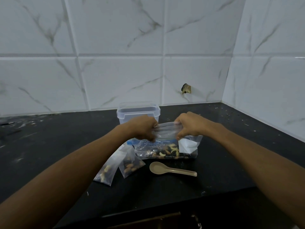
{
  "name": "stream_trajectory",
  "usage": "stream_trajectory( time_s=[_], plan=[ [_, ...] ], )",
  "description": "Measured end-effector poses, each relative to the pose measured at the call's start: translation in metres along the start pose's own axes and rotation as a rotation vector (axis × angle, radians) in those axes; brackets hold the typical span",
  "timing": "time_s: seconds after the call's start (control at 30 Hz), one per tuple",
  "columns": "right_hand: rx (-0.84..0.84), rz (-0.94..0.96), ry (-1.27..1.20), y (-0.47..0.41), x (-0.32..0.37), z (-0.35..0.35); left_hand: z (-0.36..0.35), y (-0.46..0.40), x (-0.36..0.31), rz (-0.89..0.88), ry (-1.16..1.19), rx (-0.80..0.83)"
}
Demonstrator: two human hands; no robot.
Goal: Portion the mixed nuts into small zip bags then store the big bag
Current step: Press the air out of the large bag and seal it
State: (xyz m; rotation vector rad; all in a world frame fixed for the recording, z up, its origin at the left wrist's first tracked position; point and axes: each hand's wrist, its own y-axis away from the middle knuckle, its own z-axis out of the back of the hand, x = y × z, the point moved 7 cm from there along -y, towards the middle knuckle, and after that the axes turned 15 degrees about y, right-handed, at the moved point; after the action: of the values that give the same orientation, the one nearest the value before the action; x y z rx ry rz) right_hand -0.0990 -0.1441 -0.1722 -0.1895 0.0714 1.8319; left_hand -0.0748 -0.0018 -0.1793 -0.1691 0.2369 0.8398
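Observation:
The big clear zip bag (166, 147) stands on the black counter, with mixed nuts in its bottom and blue print on its side. My left hand (143, 128) pinches the left end of its top strip. At the right end of that strip my right hand (189, 124) grips too. Two small zip bags lie left of it, each holding nuts: one (130, 164) close to the big bag, the other (107, 171) further left, partly under my left forearm. A beige plastic spoon (171, 169) lies in front of the big bag.
A clear plastic container (138, 111) without a lid stands behind my hands near the tiled wall. The black counter (66, 146) ends at a front edge near me. White marble tile walls meet in a corner at the right.

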Motion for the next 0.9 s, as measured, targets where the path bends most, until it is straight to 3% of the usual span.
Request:
stream_trajectory(
  time_s=[0.2, 0.33, 0.53, 0.9],
  plan=[
    [-0.060, 0.017, 0.054, 0.002, 0.002, 0.007, 0.006, 0.001, 0.003, -0.002, 0.061, 0.002],
    [0.020, 0.038, -0.079, 0.007, -0.006, 0.004, 0.013, 0.007, 0.017, 0.005, 0.176, 0.043],
    [0.086, 0.066, -0.322, 0.017, -0.033, 0.006, 0.025, 0.020, 0.042, 0.003, 0.514, 0.040],
    [-0.049, -0.116, -0.749, 0.025, -0.060, -0.004, 0.008, 0.029, 0.084, 0.168, 1.297, -0.131]
  ],
)
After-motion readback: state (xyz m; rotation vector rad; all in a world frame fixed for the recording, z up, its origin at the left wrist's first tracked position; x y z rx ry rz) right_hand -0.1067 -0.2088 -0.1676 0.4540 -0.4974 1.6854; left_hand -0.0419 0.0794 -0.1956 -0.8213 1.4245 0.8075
